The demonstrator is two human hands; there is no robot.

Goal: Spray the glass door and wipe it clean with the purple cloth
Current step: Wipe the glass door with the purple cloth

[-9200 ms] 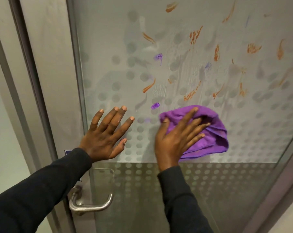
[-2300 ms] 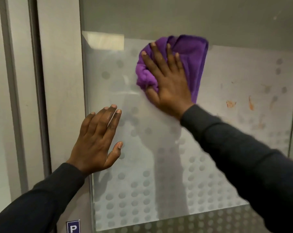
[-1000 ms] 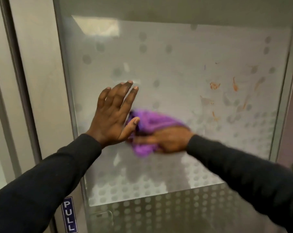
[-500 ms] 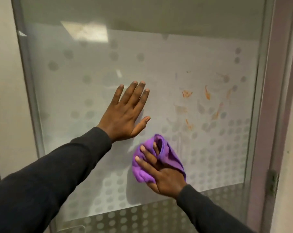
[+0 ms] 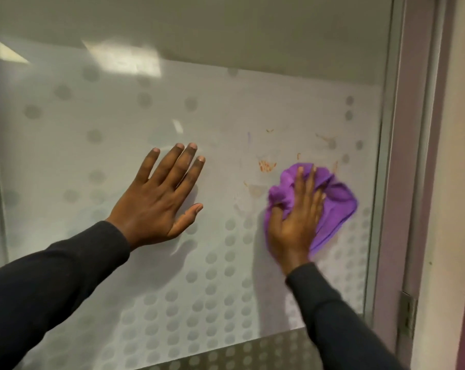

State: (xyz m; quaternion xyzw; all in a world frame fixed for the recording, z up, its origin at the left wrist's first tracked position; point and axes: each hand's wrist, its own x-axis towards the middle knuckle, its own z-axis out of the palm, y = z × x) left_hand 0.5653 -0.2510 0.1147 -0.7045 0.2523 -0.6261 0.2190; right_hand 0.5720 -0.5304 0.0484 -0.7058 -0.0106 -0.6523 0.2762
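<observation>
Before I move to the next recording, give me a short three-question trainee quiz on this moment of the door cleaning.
1. True or false: the left hand lies flat on the glass door with its fingers straight, holding nothing.
2. Pick one: the purple cloth is pressed to the glass by A) the right hand, B) the left hand, C) both hands.
3. Fill in: the clearest orange smear sits just above and to the ___ of the cloth.

Key: 1 true; 2 A; 3 left.
</observation>
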